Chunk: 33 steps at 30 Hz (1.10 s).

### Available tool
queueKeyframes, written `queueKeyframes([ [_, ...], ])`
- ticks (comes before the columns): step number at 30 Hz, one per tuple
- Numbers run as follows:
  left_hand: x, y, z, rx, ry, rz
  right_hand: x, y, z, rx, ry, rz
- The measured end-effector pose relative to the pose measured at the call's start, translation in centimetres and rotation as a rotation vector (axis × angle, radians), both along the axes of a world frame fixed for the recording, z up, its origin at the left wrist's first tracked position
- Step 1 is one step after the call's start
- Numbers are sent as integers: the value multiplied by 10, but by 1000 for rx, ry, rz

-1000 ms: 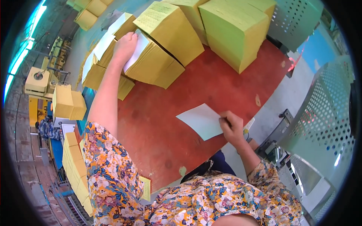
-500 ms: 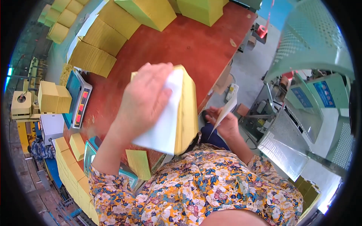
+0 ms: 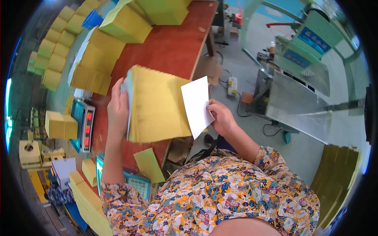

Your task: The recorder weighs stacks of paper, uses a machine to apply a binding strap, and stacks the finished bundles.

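A thick stack of yellow paper [image 3: 159,106] is in front of me at the red table's near side, its layered edges showing. My left hand [image 3: 119,104] presses against its left end, fingers along a pale sheet there; part of the palm is hidden. In a pinch between thumb and fingers, my right hand [image 3: 220,116] holds a white sheet of paper [image 3: 197,103] by its right edge. That sheet stands tilted at the right end of the stack and overlaps it.
Yellow paper stacks [image 3: 100,49] line the far left of the red table [image 3: 169,51]. A scale [image 3: 83,126] with red digits stands at left, a yellow block [image 3: 61,125] on it. Nearer lies a loose yellow piece [image 3: 149,164]. A machine with a metal plate [image 3: 295,106] stands right.
The stack has turned so its layered edges show more broadly. My left hand has moved from its white face to the left end. My right hand has brought the white sheet against the right end.
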State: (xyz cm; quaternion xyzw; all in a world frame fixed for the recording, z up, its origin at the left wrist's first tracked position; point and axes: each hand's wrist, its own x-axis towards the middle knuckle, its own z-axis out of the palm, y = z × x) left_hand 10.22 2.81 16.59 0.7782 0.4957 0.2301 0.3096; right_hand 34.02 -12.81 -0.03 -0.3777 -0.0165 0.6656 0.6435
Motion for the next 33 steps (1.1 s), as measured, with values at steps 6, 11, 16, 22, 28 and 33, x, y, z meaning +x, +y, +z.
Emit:
queueKeyframes([
  [6,53,-31,-110,135,-208,-106,94,-91,40,-33,-360,-63],
  [11,196,-135,-183,-65,-427,-361,193,-193,53,-253,-481,-327],
  [16,390,-228,-210,-188,-538,-450,320,-327,23,-370,-547,-453],
  [22,520,-318,-244,-306,-479,-463,454,-420,-40,-297,-321,-469],
  [28,558,-309,-265,-361,-379,-302,511,-456,-77,45,141,-409],
  [33,547,-303,-282,-426,-371,-240,518,-442,-122,40,277,-407],
])
